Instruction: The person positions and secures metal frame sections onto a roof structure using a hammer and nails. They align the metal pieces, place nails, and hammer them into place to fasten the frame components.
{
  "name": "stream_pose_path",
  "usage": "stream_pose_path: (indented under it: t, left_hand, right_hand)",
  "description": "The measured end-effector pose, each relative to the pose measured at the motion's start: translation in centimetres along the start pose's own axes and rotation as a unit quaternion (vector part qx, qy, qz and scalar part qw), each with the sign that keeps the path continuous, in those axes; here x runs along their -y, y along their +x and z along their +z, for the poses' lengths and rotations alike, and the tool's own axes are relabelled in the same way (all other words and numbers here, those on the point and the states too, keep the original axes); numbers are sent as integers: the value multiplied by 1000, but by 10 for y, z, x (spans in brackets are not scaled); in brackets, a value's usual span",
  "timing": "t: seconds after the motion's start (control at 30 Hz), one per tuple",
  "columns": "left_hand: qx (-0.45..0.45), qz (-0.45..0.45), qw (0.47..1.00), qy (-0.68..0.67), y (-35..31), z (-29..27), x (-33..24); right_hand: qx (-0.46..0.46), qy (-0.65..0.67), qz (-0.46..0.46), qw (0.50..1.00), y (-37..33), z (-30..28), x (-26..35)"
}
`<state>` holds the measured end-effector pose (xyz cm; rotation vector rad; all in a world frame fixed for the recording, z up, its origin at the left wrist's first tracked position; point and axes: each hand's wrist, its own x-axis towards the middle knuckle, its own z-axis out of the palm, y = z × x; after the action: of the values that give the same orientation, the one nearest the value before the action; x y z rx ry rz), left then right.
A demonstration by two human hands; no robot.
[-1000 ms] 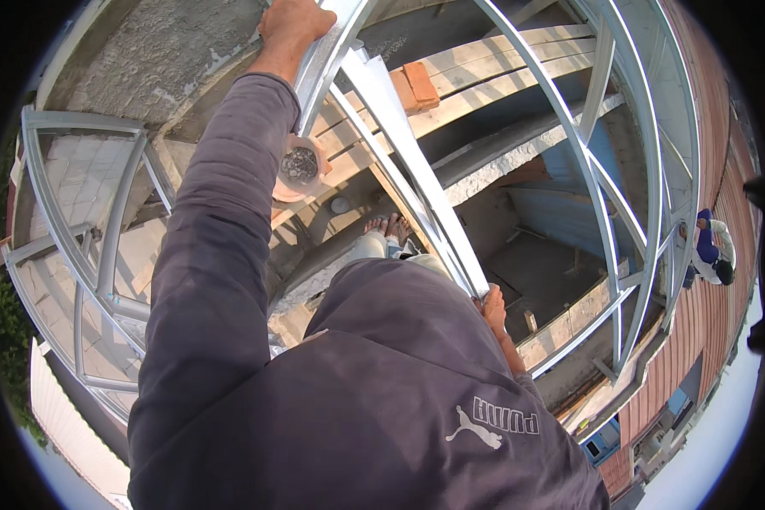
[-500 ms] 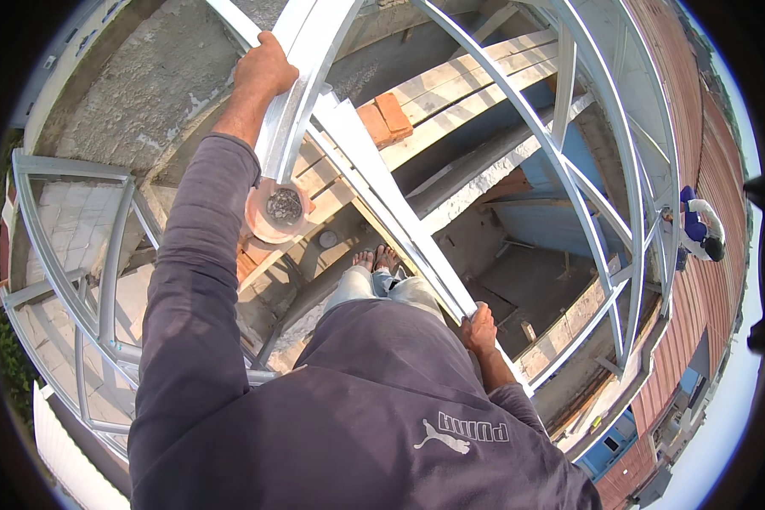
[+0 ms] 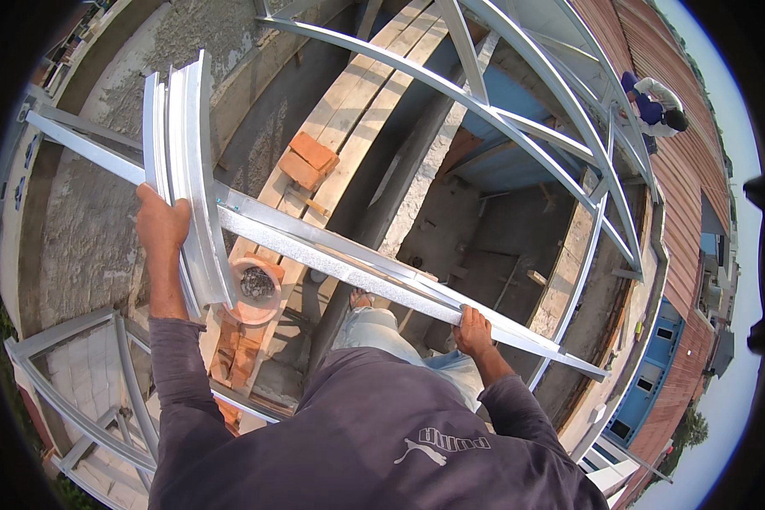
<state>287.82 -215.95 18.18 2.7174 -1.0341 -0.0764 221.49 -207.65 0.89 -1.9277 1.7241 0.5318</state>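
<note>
My left hand (image 3: 163,223) is closed on the edge of a short stack of silver metal channels (image 3: 192,183). The stack lies across, or is held just over, a long metal beam (image 3: 314,255); I cannot tell if they touch. My right hand (image 3: 474,330) grips that beam farther to the right, fingers over its top edge. The beam runs slantwise in front of my body, from the upper left to the lower right. Under the stack's lower end is a round orange tub (image 3: 245,316) with dark material in it.
Wooden planks (image 3: 370,93) span the opening, bearing orange bricks (image 3: 308,161) and a hammer-like tool (image 3: 310,202). A deep pit (image 3: 476,246) drops away to the right. Curved metal trusses (image 3: 518,127) arch above it. Another person (image 3: 654,106) is at the far right by a red corrugated roof (image 3: 693,170).
My view has turned, so planks, bricks and trusses sit farther left or higher. My left hand has come down and left with the channel stack. My right hand stays on the beam.
</note>
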Motion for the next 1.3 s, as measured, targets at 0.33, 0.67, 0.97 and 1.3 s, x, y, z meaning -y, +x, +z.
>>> stream_pose_path:
  t: [0.33, 0.67, 0.97, 1.3]
  left_hand:
    - [9, -25, 1000, 7, -3, -5, -7]
    - [21, -15, 999, -27, -2, -11, -6]
    - [36, -40, 998, -30, -9, -20, -13]
    - [6, -90, 995, -35, -5, -3, -10]
  right_hand:
    - [130, -58, 92, 986, 8, -36, 28]
    - [195, -75, -226, 951, 74, -91, 152]
    - [295, -43, -366, 882, 127, -113, 226]
    - [424, 210, -412, 778, 186, -94, 332]
